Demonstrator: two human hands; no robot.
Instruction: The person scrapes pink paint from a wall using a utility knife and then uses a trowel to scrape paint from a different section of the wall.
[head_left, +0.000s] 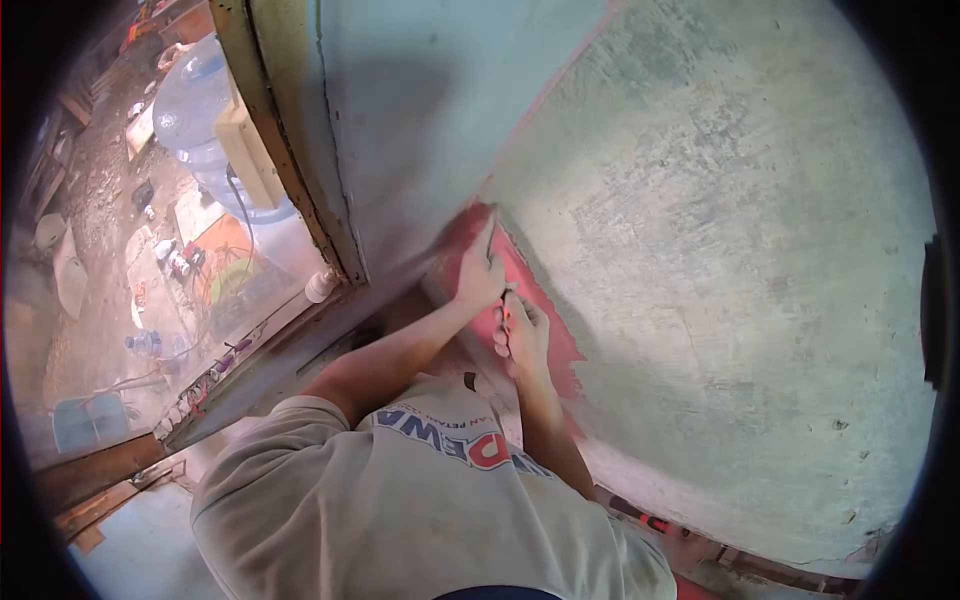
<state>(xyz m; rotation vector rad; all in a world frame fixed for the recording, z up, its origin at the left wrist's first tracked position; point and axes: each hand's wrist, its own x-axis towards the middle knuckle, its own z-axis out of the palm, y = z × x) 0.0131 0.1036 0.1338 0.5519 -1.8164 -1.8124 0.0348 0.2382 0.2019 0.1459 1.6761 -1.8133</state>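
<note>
My left hand (482, 276) is at the pink-red painted patch (540, 300) low in the wall corner. Its fingers are closed near a thin dark edge that I cannot identify. Just below and to the right, my right hand (526, 332) is wrapped round a small tool with an orange-red handle (507, 315). The tool's dark end points up toward my left hand. Its working tip is too small and too covered to tell its kind.
The pale green wall (720, 280), worn and scuffed, rises to the right. A bluish wall (400, 120) meets it at the corner. On the left are a wooden frame (285, 130), a large clear blue water bottle (190, 110) and scattered debris beyond.
</note>
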